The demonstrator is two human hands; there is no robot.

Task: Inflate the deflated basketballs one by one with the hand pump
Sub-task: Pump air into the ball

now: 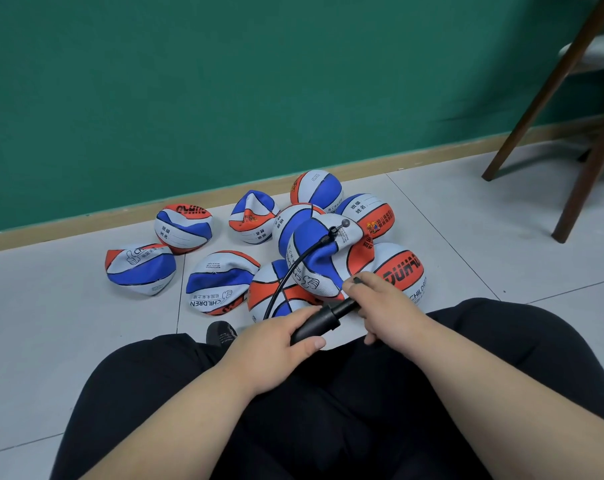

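A black hand pump [319,319] lies across my lap, above my knees. My left hand [273,337] grips its barrel. My right hand [380,303] holds the handle end, fingers curled around it. A black hose [293,271] arcs from the pump up to a crumpled blue, white and orange basketball [323,261], where its needle end sits at the ball's top. That ball leans on the pile just beyond my hands. Several more deflated balls of the same colours, such as one [139,268] at the left, lie scattered on the floor.
The balls lie on grey floor tiles [68,323] in front of a green wall [224,81] with a tan skirting board. Dark wooden chair legs [584,188] stand at the right. My black-trousered legs fill the foreground, with a black shoe [221,332] showing.
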